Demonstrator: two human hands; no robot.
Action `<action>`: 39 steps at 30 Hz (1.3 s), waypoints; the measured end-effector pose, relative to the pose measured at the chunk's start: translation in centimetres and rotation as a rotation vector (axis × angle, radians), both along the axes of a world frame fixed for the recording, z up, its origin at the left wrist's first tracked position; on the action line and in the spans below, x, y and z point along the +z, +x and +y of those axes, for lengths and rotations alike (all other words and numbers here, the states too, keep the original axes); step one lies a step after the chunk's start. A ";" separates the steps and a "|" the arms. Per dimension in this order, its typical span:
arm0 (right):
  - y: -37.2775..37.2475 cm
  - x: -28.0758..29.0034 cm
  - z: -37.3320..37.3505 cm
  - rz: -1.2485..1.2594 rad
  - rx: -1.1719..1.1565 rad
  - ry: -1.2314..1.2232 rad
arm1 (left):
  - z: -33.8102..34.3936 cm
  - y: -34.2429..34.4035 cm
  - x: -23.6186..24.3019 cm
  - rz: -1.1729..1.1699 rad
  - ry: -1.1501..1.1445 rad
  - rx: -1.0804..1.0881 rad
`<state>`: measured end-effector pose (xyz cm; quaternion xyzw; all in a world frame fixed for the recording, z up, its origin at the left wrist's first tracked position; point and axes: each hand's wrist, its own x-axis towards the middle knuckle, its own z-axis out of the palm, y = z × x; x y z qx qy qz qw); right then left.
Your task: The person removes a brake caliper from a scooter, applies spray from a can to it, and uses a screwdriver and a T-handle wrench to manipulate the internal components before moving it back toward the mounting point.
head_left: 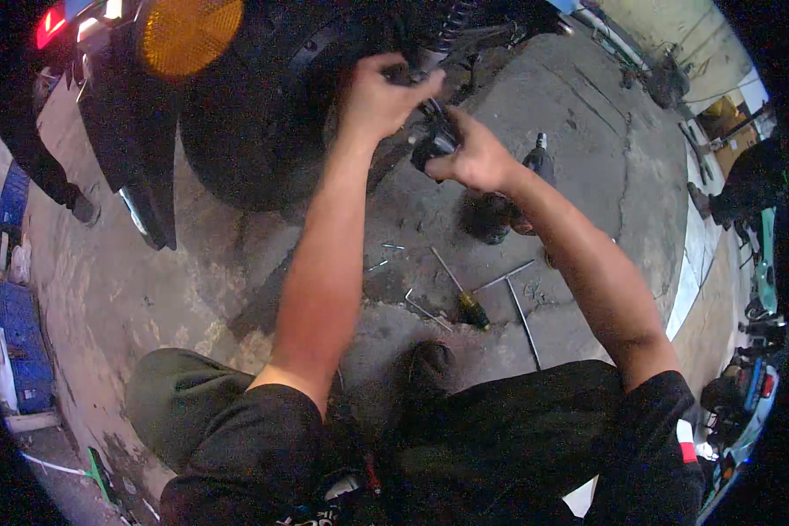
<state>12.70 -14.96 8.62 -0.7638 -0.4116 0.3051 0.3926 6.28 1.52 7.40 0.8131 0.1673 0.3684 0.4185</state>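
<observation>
Beside the rear wheel of a motorbike, its dark tyre (237, 131) at the upper left, both my arms reach forward. My left hand (381, 98) is closed in front of the wheel, with fingers bent round a dark part whose kind I cannot make out. Just to its right and a little nearer, my right hand (480, 156) grips a rounded black part (436, 145). A thin piece runs up from that part toward the left hand; whether the two parts are joined is unclear. A coil spring shock absorber (451, 26) stands just beyond the hands.
On the concrete floor lie a screwdriver (472, 309), a T-handle wrench (522, 311), a hex key (425, 309) and small metal pieces (386, 254). A dark power tool (539, 158) stands under my right forearm. Blue crates (22, 346) are at the left. Another person's foot (86, 209) shows there.
</observation>
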 end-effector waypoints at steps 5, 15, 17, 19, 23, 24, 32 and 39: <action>2.0 -2.2 -0.1 -0.556 0.065 0.094 | -0.3 0.7 -0.4 -0.093 0.063 -0.265; 1.8 -1.5 0.0 -0.428 0.128 -0.011 | -1.2 0.6 -0.8 -0.291 0.363 -0.249; 2.2 -2.1 -0.2 -0.299 0.000 0.026 | -1.5 0.6 -1.7 -0.379 0.097 -0.173; 2.3 -1.9 -0.4 -0.247 0.027 0.039 | -1.5 0.9 -2.3 -0.419 0.105 -0.158; 0.4 -1.1 -0.1 -0.467 -0.019 -0.047 | -1.3 0.2 -3.5 -0.365 0.113 0.017; 0.4 -1.1 -0.1 -0.468 -0.017 -0.046 | -1.2 -0.2 -3.7 -0.355 0.069 0.063; 0.5 -1.4 1.1 0.082 -0.044 0.116 | -2.0 -1.1 -1.8 -0.554 -0.361 0.230; 2.1 -2.7 0.4 -0.516 -0.072 -0.039 | -5.7 -1.1 -3.4 -0.214 -0.568 0.678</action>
